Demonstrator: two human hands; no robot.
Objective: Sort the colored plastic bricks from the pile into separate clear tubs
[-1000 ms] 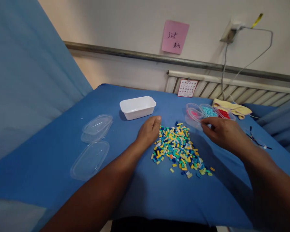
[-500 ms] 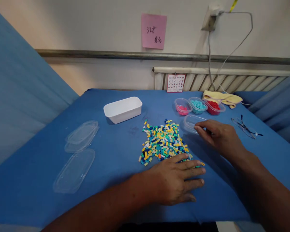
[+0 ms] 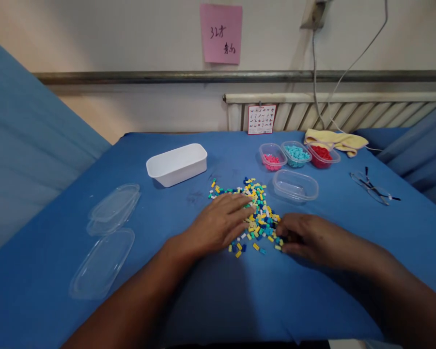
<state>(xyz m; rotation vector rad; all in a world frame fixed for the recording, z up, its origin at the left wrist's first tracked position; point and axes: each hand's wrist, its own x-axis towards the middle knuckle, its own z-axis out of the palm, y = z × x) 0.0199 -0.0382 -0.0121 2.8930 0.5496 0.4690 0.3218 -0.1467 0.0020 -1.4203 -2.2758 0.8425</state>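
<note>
Small toy building bricks (image 3: 257, 225) in yellow, white, teal and blue lie in a loose pile on the blue cloth. My left hand (image 3: 220, 223) rests palm down over the left part of the pile, its fingers stretched out and hiding the bricks beneath. At the pile's right edge is my right hand (image 3: 308, 237). Its fingers curve down to the bricks, with a gap between thumb and index finger and no held brick visible. Just beyond it stands a clear plastic container (image 3: 296, 186), which looks bare inside.
Small clear containers hold pink pieces (image 3: 272, 162), light-blue pieces (image 3: 297, 154) and red pieces (image 3: 321, 155). A white bin (image 3: 176, 167) stands at left, with clear lids (image 3: 103, 264) nearer me. Glasses (image 3: 374, 188) and a yellow cloth (image 3: 336, 140) lie at right.
My right hand has left the clear container and come down to the pile's right edge. My left hand has shifted left and away from me onto the bricks, pushing some of them together.
</note>
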